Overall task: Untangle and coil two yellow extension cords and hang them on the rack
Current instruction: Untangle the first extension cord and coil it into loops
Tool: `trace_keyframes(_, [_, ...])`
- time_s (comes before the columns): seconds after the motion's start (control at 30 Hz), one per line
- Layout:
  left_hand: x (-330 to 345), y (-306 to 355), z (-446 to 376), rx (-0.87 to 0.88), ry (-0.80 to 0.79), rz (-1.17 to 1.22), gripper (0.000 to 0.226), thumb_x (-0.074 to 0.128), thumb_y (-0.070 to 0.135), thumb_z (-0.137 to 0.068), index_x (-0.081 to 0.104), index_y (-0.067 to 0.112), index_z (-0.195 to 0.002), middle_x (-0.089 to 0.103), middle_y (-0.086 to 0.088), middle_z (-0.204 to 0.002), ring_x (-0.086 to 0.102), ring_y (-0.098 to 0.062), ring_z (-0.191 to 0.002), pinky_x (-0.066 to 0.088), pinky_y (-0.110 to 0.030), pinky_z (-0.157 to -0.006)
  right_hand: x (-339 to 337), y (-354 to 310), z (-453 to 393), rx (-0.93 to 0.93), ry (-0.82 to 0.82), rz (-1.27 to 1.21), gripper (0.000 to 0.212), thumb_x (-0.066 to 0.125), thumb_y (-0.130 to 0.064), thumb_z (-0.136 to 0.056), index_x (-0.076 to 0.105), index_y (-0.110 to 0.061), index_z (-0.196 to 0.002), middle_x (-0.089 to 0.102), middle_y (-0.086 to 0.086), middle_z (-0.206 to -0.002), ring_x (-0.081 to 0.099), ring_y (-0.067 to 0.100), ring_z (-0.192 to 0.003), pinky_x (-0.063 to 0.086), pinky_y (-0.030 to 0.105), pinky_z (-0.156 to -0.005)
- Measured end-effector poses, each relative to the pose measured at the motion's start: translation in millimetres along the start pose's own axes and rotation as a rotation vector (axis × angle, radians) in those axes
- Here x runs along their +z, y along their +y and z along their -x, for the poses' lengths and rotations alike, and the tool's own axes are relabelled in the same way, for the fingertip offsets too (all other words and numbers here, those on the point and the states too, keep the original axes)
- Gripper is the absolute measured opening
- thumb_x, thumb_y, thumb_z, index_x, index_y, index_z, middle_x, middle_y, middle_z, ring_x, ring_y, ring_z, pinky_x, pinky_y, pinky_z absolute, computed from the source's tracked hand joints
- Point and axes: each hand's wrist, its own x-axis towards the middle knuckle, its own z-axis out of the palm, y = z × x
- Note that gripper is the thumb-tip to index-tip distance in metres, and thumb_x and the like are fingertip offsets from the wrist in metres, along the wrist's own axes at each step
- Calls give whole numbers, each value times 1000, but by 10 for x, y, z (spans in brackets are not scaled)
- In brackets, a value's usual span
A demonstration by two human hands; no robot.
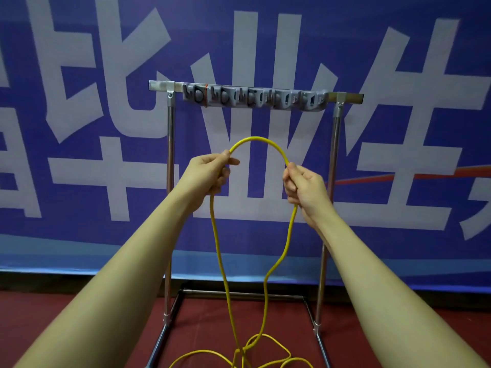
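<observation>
A yellow extension cord (pixel 259 140) arches between my two hands at chest height in front of the rack. My left hand (pixel 212 172) is closed around one side of the arch, and my right hand (pixel 303 187) grips the other side. From each hand a strand drops to the floor, where the cord lies in loose crossing loops (pixel 265 349). The metal rack (pixel 171 144) stands behind, with a grey hook strip (pixel 255 98) along its top bar; nothing hangs on it. I cannot tell whether the floor loops belong to one cord or two.
A blue banner with large white characters (pixel 106 102) covers the wall behind the rack. The floor (pixel 66 314) is dark red. The rack's base bars (pixel 239 293) frame the floor area where the cord lies.
</observation>
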Motion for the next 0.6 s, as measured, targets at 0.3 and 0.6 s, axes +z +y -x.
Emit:
trace_keyframes(0.3, [52, 352, -133, 107, -92, 196, 30, 50, 34, -99, 66, 9, -106, 60, 0, -68, 51, -9, -57, 45, -21, -50, 14, -451, -264, -48, -181, -4, 35, 44, -33, -99, 60, -12, -77, 38, -4, -52, 30, 8, -44, 24, 20, -41])
trace_keyframes(0.6, [130, 281, -4, 80, -118, -380, 24, 62, 38, -92, 75, 20, -84, 49, 4, -63, 38, -8, -55, 33, -17, -46, 21, -195, -32, 66, -323, 97, 28, 53, -30, -96, 68, -11, -82, 35, -5, -52, 27, 9, -46, 25, 20, -42])
